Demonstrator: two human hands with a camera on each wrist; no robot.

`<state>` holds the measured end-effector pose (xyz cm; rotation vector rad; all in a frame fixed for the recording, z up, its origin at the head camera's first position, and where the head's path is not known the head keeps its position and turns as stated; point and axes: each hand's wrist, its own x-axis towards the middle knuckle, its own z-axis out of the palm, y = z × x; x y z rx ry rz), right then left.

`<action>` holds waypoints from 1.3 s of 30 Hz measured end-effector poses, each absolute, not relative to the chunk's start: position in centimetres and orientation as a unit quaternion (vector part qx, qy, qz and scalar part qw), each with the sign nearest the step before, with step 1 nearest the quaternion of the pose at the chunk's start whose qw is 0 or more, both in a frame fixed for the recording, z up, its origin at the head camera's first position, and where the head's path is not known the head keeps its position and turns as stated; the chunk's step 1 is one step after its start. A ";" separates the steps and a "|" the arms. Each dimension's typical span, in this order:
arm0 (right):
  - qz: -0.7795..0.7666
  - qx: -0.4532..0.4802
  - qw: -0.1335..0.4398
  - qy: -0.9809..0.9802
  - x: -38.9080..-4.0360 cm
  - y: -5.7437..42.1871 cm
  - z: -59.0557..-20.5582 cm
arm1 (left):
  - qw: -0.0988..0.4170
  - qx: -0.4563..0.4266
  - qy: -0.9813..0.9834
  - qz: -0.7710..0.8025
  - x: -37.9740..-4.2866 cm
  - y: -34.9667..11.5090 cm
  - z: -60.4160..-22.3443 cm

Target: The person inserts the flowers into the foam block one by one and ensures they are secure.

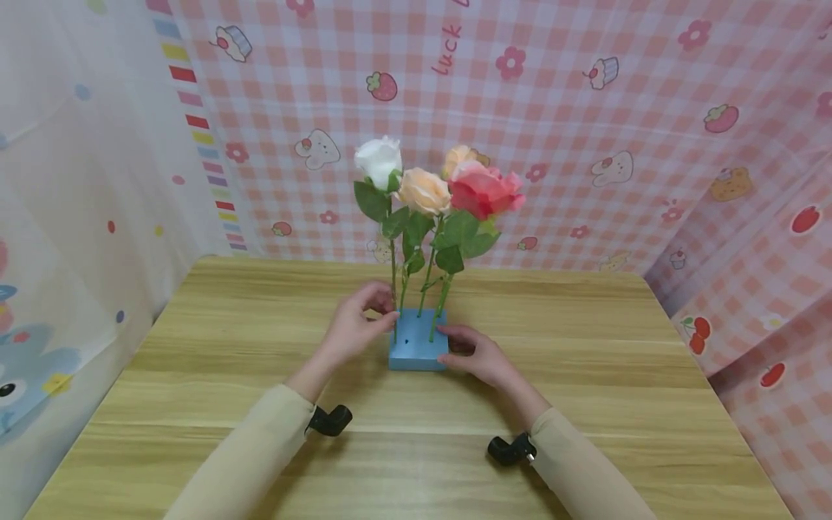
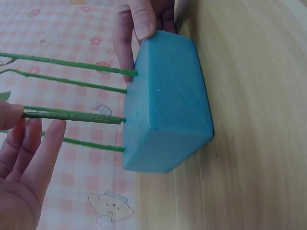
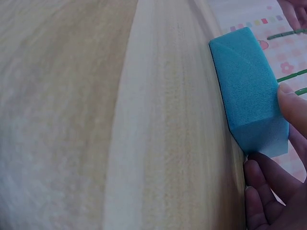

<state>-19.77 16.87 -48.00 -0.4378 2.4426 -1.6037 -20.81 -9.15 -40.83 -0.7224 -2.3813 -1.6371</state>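
A blue foam block (image 1: 418,355) rests on the table with several green flower stems standing upright in it. My left hand (image 1: 356,321) pinches the white rose (image 1: 379,163) low on its stem (image 2: 72,116) between thumb and fingers. In the left wrist view that stem's lower end is right at the block's top face. With thumb and fingers, my right hand (image 1: 477,354) grips the right side of the block, the thumb at its near corner. A peach rose (image 1: 424,191), another peach rose (image 1: 458,157) behind it and a pink-red rose (image 1: 487,192) rise above the block.
The wooden table (image 1: 552,404) extends around the block. Behind it hangs a pink checked cloth (image 1: 292,94), and a pale patterned curtain (image 1: 110,159) hangs on the left. Green leaves (image 1: 458,230) crowd the upper stems. A small dark hole (image 1: 406,341) shows in the block's top.
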 end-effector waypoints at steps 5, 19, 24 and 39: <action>-0.540 -0.146 0.092 0.824 -19.8 16.9 -48.0 | 0.097 -0.262 -0.803 -0.526 -21.0 -8.2 -40.8; -0.531 -0.146 0.085 0.830 -19.8 16.9 -48.0 | 0.111 -0.276 -0.803 -0.517 -21.5 -7.0 -41.6; -0.530 -0.140 0.088 0.831 -19.8 16.8 -47.9 | 0.119 -0.285 -0.808 -0.501 -21.7 -6.9 -42.1; -0.528 -0.141 0.090 0.833 -19.9 16.8 -48.0 | 0.135 -0.306 -0.815 -0.473 -22.0 -6.9 -44.1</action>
